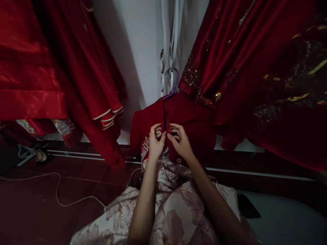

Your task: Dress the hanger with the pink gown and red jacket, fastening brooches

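Left clothes: we see red garments hanging well to the left of our left hand, some with pale piping along the hem, another with silvery trim at its lower edge.
Floor: below them and lower left of the left hand, we have reddish tiles, crossed by a pale cord in loose bends.
Beads: a pearly tassel hangs just left of the left hand.
Left hand: we pinch one front edge of the red jacket between thumb and fingers.
Jacket: it hangs at and around both hands, its front slightly parted between them.
Cloth: floral fabric spreads below the hands, under our forearms.
Hanger: purple, the hanger sits above the hands, in the jacket's neck, its hook by a white metal frame.
Right hand: our right hand pinches the opposite front edge, near the left fingertips.
Right clothes: red gowns with gold decoration hang to the upper right of the right hand.
Pale surface: lower right of the right hand, this surface carries a dark flat piece; we cannot tell what it is.
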`<state>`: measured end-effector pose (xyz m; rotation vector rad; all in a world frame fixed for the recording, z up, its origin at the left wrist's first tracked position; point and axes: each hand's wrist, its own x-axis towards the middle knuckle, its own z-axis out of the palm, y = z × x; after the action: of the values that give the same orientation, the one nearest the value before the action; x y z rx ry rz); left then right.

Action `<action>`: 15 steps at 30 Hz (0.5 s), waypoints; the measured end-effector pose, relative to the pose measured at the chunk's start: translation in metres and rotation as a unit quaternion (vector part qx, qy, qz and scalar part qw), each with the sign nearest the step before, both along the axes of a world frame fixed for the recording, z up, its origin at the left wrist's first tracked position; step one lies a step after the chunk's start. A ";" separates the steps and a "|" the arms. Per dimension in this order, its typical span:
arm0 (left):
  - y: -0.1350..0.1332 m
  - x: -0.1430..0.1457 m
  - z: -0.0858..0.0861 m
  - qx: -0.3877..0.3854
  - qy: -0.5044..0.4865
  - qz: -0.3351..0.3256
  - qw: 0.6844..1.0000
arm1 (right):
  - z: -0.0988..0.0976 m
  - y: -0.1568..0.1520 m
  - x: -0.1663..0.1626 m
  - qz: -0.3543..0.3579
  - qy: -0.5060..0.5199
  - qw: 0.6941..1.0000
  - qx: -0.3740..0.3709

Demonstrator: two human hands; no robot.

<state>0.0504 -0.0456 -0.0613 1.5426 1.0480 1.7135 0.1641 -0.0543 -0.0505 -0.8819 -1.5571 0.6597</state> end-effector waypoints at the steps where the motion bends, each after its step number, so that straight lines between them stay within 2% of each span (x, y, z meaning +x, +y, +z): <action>1: -0.001 -0.001 0.001 0.003 -0.018 -0.002 1.000 | 0.000 -0.002 0.000 0.002 0.005 1.000 0.002; 5: -0.001 -0.002 0.002 -0.018 -0.075 0.000 0.997 | 0.003 -0.004 0.000 -0.011 0.018 1.000 0.004; 9: 0.001 0.000 -0.002 -0.022 -0.076 -0.010 0.997 | 0.004 -0.004 0.000 -0.025 0.015 1.000 0.013; 15: -0.004 -0.001 0.000 0.052 0.037 0.045 0.997 | 0.007 -0.006 0.004 -0.050 -0.018 0.997 0.062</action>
<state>0.0496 -0.0494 -0.0617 1.6572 1.0948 1.8099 0.1683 -0.0604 -0.0439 -0.8766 -1.5578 0.4733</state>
